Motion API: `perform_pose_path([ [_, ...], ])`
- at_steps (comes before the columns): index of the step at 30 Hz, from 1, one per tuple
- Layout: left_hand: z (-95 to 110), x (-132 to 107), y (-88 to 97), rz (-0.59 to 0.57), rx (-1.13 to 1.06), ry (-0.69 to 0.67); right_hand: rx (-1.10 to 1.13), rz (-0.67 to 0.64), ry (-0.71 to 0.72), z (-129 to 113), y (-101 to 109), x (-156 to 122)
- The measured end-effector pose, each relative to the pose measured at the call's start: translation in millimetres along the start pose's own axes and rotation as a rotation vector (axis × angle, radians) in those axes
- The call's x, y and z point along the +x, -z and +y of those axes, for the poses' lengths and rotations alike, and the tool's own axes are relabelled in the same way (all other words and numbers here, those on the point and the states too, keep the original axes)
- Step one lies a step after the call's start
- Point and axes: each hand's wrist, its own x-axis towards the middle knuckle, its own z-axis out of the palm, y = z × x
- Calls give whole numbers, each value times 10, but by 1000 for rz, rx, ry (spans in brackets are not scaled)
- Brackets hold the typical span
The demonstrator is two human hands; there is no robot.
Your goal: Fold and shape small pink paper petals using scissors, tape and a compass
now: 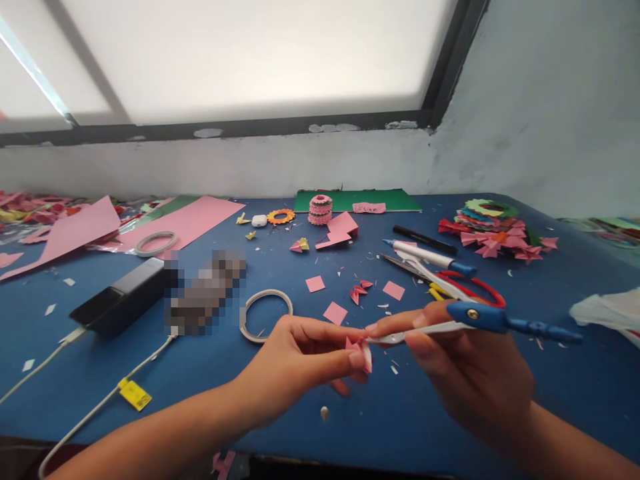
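Over the near part of the blue tabletop [390, 433], the left hand [295, 357] pinches a small folded pink paper piece [353, 345] between thumb and fingers. The right hand [475, 373] grips a white-and-blue tool [477, 316], its tip at that piece; contact is hard to tell. Just beyond the left hand lies a tape ring [243, 321], with pink paper squares [335, 313] to its right. Farther off, a pink scalloped stack [320, 212] stands before a green sheet [387, 198].

Folded pink paper [368, 358] sits at the tip of a white-and-blue tool [475, 316].
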Motion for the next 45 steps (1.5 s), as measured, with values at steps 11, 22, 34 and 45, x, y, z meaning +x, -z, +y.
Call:
perform_pose_path([
  [11,9,3,-36,19,47,46,-117,-7,173,-39,-26,110],
  [22,3,-17,-10,45,72,23,-225,-29,231,-95,9,125],
  [34,1,-15,-15,67,54,35,-182,-62,256,-95,-6,168],
  [45,-6,-6,10,86,34,8,25,-20,233,30,-46,19],
])
